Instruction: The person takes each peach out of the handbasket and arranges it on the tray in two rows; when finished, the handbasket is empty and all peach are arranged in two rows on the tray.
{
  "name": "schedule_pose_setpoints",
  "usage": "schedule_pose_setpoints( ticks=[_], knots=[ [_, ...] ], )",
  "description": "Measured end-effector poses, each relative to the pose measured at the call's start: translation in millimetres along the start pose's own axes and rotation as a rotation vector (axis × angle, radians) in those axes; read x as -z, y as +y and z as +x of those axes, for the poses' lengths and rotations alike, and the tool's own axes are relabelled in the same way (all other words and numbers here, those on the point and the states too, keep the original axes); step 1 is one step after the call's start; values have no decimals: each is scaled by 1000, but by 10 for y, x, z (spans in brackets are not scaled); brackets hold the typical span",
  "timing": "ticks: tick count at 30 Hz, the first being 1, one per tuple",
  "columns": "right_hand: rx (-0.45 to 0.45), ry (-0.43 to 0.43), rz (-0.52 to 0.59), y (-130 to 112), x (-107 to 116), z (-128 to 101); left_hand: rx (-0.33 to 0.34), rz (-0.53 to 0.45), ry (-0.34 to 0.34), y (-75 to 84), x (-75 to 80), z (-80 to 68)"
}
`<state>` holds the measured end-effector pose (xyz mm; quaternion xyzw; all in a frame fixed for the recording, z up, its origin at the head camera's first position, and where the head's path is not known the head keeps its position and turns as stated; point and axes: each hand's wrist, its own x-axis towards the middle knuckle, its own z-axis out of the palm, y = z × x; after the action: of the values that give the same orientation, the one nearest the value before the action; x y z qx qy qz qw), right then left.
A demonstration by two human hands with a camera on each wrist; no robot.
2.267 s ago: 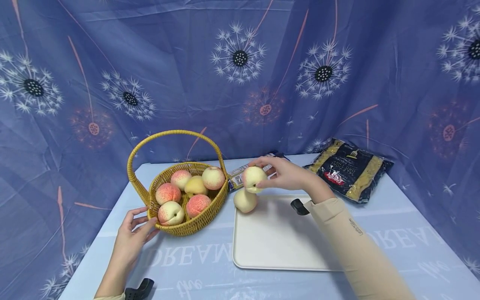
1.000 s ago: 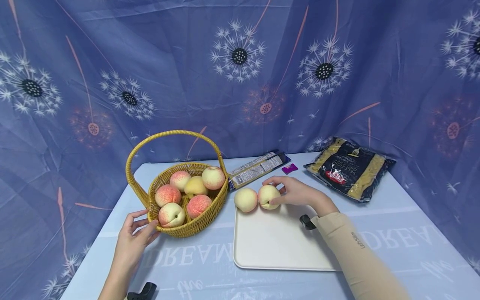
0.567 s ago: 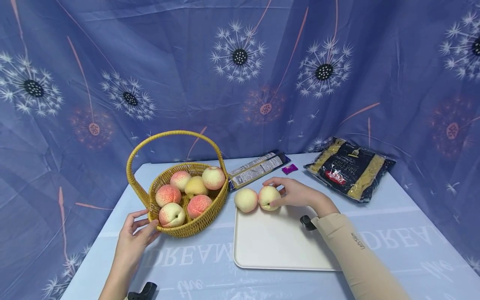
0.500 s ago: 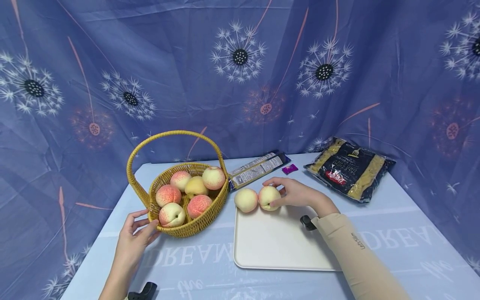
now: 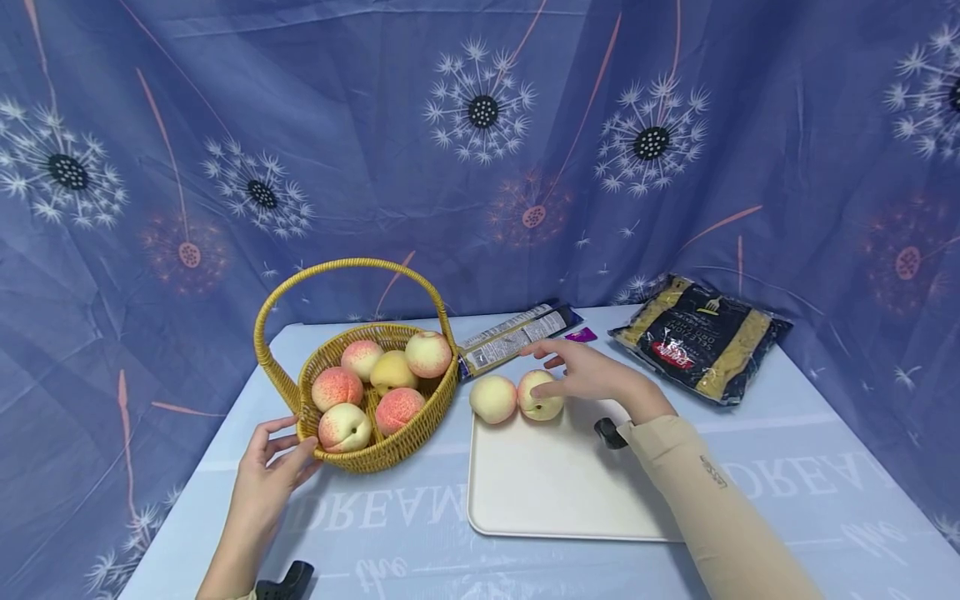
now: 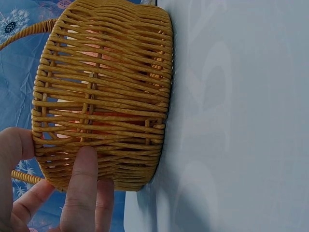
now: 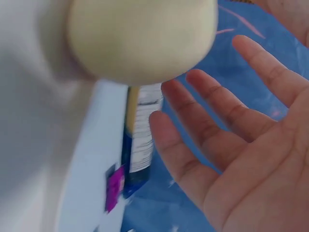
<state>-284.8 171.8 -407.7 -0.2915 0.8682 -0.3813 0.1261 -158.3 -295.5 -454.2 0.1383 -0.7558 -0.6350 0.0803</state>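
Observation:
My left hand (image 5: 266,475) steadies the near left end of the yellow wicker basket (image 5: 397,450), thumb at the rim and fingers (image 6: 82,188) against its woven outside. Several peaches lie in the basket, among them a red-blushed white peach (image 5: 345,428), a pink peach (image 5: 399,411) and a yellow one (image 5: 392,372). My right hand (image 5: 588,371) hovers over a pale peach (image 5: 540,404) on the white tray (image 5: 562,492), its fingers spread. In the right wrist view those fingers (image 7: 178,159) extend beside the peach. A second pale peach (image 5: 492,399) sits against it at the tray's far left corner.
Behind the tray lies a long printed packet (image 5: 517,337) with a small purple wrapped sweet (image 5: 581,335) near its end. A dark pasta bag (image 5: 697,337) rests at the back right. The blue dandelion curtain (image 5: 480,200) hangs behind the table.
My right hand has set a pale peach on the tray beside the other one, then loosened its fingers and risen slightly. My left hand has stayed at the basket.

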Motion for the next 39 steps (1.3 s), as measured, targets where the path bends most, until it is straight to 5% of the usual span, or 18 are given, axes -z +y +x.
schedule_pose_setpoints(
  ticks=[13,22,39],
  knots=[
    [57,53,39,-706,-158,335,-1,5,-4,7,12,0],
    [-32,78,-89,-1205,-395,685,-14,1,-11,13,19,-10],
    [-158,133,-241,-1418,-640,1041,1,18,-9,-5,30,11]
  ],
)
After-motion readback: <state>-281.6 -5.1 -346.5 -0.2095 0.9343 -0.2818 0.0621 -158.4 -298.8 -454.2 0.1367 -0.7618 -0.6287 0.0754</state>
